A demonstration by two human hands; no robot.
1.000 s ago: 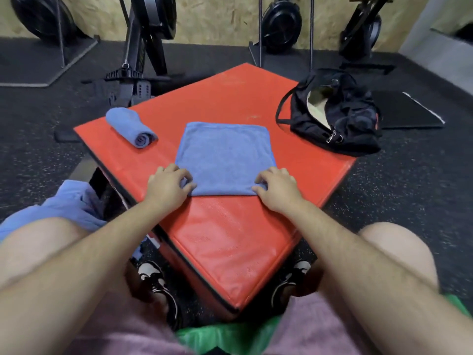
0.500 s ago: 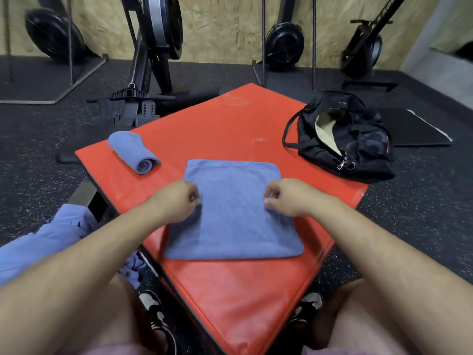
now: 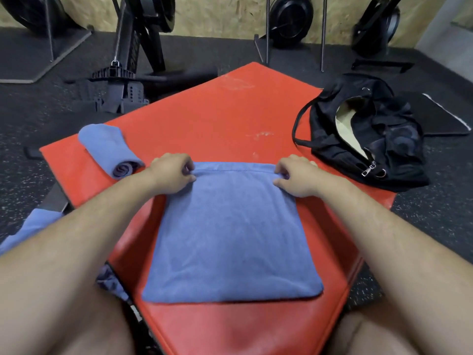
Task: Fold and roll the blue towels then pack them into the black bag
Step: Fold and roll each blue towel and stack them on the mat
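Observation:
A folded blue towel (image 3: 230, 234) lies flat on the red padded box (image 3: 217, 119) in front of me. My left hand (image 3: 171, 175) pinches its far left corner and my right hand (image 3: 294, 175) pinches its far right corner, both at the far edge. A rolled blue towel (image 3: 112, 149) lies at the box's left corner. The black bag (image 3: 366, 134) sits open at the box's right corner, its pale lining showing.
More blue cloth (image 3: 33, 226) lies low at the left beside my leg. Black gym machines (image 3: 133, 47) stand on the dark rubber floor behind the box. A dark flat mat (image 3: 440, 116) lies beyond the bag.
Both hands moved from the towel's near edge up across it to its far edge, where they now pinch the corners. The view has moved closer to the box.

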